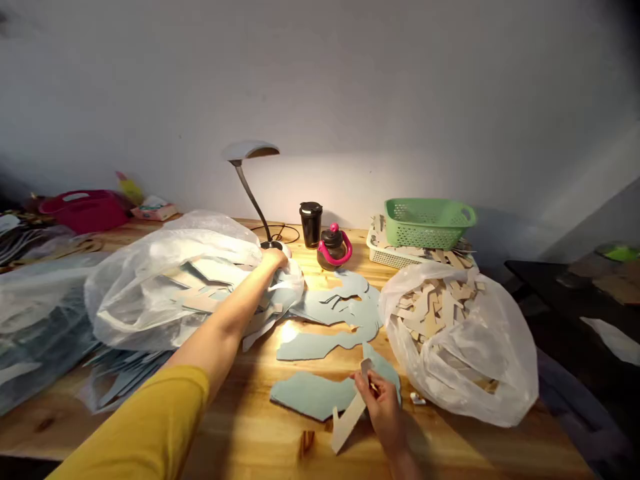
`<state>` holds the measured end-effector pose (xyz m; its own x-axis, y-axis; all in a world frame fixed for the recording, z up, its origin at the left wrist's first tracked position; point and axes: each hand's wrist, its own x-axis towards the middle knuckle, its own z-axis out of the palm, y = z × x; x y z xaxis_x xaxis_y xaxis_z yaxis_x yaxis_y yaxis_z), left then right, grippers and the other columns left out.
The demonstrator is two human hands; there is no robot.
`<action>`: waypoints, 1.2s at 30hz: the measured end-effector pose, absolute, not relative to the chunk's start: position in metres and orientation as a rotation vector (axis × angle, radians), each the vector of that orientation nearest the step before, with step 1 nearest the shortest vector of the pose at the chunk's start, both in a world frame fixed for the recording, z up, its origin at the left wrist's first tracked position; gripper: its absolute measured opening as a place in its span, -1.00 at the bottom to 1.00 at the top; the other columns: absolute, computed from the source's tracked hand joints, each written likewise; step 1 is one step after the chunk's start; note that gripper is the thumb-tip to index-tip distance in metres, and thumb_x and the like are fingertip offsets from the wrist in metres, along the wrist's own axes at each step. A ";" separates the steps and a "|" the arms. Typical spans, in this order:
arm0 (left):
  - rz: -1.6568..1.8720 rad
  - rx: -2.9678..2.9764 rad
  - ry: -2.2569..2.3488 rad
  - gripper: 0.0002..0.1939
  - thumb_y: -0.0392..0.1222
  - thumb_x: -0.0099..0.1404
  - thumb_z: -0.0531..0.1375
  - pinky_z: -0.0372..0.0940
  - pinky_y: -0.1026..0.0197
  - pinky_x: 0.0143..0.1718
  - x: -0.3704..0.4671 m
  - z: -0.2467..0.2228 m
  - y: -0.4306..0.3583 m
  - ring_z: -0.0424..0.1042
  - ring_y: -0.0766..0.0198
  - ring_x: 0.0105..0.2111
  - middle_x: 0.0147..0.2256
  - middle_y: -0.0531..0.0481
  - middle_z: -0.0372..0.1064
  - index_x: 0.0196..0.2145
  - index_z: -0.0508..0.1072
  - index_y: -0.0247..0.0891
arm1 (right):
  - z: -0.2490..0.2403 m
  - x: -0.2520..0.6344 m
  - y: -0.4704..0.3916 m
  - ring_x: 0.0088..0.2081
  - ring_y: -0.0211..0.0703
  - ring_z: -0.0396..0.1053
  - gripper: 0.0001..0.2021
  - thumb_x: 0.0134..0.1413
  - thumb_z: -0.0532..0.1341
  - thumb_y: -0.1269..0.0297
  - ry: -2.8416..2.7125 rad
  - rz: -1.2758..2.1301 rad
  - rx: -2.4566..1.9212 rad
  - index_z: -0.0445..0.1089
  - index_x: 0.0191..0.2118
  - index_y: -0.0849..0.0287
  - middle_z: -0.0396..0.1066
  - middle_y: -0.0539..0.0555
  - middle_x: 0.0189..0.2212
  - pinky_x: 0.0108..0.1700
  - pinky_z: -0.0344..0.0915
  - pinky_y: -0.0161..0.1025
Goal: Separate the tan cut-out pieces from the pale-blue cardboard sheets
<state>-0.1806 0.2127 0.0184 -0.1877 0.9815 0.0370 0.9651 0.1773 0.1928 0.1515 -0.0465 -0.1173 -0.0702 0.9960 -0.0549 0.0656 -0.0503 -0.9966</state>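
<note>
Wooden table (260, 433), lamplit, spanning the lower frame. Left hand (277, 257), centre frame, arm in a yellow sleeve (150, 427) reaching up from lower left; fingers closed on the mouth of a large clear plastic bag (175, 287) holding blue-grey and tan cut shapes, centre left. Right hand (383, 403), lower centre-right; fingers pinched around a pale cardboard strip (350, 413), which slants down to the table beside a flat blue-grey cutout (313, 393). More blue-grey cutouts (340, 310) lie spread at centre, between the two bags. Second clear bag (465, 340), right of centre, full of tan cardboard pieces. Rear of table: desk lamp (250, 153), black cup (311, 223), dark pot with pink handle (334, 248), green basket (430, 222) stacked on a white basket (395, 255). Upper left: red basket (85, 210).
</note>
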 end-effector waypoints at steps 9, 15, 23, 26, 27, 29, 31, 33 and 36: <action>0.719 2.258 1.740 -0.58 0.00 0.41 0.05 0.24 0.27 -0.15 -0.107 0.046 0.093 0.33 0.34 -0.30 -0.11 -0.19 0.40 -0.08 0.52 -0.40 | -0.090 0.152 -0.047 -0.36 -0.27 0.30 -0.57 0.17 0.20 -0.02 -1.324 1.239 -1.199 0.54 -0.21 0.32 0.40 0.13 -0.37 -0.35 0.22 -0.40; 0.983 1.894 1.166 -0.56 0.02 0.05 0.38 0.18 0.33 -0.51 -0.042 0.014 -0.041 0.29 0.36 -0.52 -0.38 -0.06 0.41 -0.16 0.54 -0.25 | -0.037 0.122 -0.057 -0.34 -0.24 0.30 -0.72 0.28 0.09 0.23 -1.768 0.788 -1.136 0.52 -0.23 0.23 0.37 0.10 -0.40 -0.32 0.22 -0.33; 1.372 1.004 1.089 -0.66 -0.03 0.14 0.34 0.43 0.23 -0.29 -0.038 -0.016 -0.067 0.49 0.24 -0.36 -0.34 -0.14 0.50 -0.22 0.55 -0.34 | -0.037 0.113 -0.073 -0.27 -0.27 0.29 -0.60 0.19 0.21 0.27 -1.648 0.716 -1.037 0.32 0.13 0.22 0.33 0.11 -0.28 -0.14 0.33 -0.30; 1.408 0.851 1.080 -0.65 -0.04 0.08 0.39 0.44 0.27 -0.33 -0.041 -0.018 -0.072 0.47 0.30 -0.42 -0.39 -0.09 0.48 -0.27 0.51 -0.36 | -0.038 0.111 -0.076 -0.34 -0.33 0.25 -0.67 0.21 0.19 0.29 -1.483 0.755 -1.080 0.33 0.07 0.22 0.27 0.04 -0.38 -0.16 0.34 -0.34; 1.407 0.807 1.068 -0.65 -0.04 0.07 0.39 0.45 0.27 -0.33 -0.040 -0.019 -0.074 0.47 0.30 -0.43 -0.40 -0.08 0.47 -0.29 0.49 -0.36 | -0.037 0.110 -0.077 -0.35 -0.34 0.25 -0.71 0.20 0.20 0.30 -1.479 0.727 -1.093 0.35 0.03 0.22 0.27 0.03 -0.39 -0.18 0.35 -0.36; 1.404 0.733 1.053 -0.64 -0.03 0.08 0.39 0.46 0.24 -0.31 -0.038 -0.021 -0.079 0.48 0.29 -0.41 -0.39 -0.06 0.47 -0.31 0.45 -0.35 | -0.033 0.106 -0.077 -0.34 -0.35 0.28 -0.81 0.19 0.21 0.33 -1.510 0.642 -1.106 0.39 -0.09 0.24 0.30 0.06 -0.34 -0.22 0.36 -0.38; 1.395 0.703 1.052 -0.64 -0.01 0.11 0.37 0.47 0.21 -0.27 -0.035 -0.022 -0.082 0.50 0.26 -0.37 -0.36 -0.07 0.47 -0.32 0.42 -0.35 | -0.027 0.103 -0.077 -0.33 -0.36 0.32 -0.90 0.19 0.20 0.36 -1.548 0.548 -1.092 0.41 -0.21 0.25 0.32 0.10 -0.29 -0.26 0.37 -0.41; 1.381 0.741 1.056 -0.65 -0.01 0.13 0.36 0.47 0.20 -0.25 -0.033 -0.022 -0.084 0.50 0.24 -0.33 -0.35 -0.09 0.46 -0.33 0.43 -0.36 | -0.021 0.101 -0.077 -0.35 -0.37 0.34 -0.91 0.20 0.18 0.37 -1.607 0.466 -1.060 0.43 -0.25 0.25 0.35 0.11 -0.28 -0.30 0.38 -0.42; 1.388 0.833 1.053 -0.70 -0.07 0.11 0.38 0.45 0.25 -0.27 -0.033 -0.020 -0.084 0.47 0.29 -0.35 -0.40 -0.04 0.43 -0.38 0.45 -0.36 | -0.016 0.101 -0.076 -0.30 -0.33 0.38 -0.86 0.21 0.16 0.41 -1.722 0.389 -0.998 0.46 -0.18 0.22 0.39 0.11 -0.28 -0.27 0.39 -0.40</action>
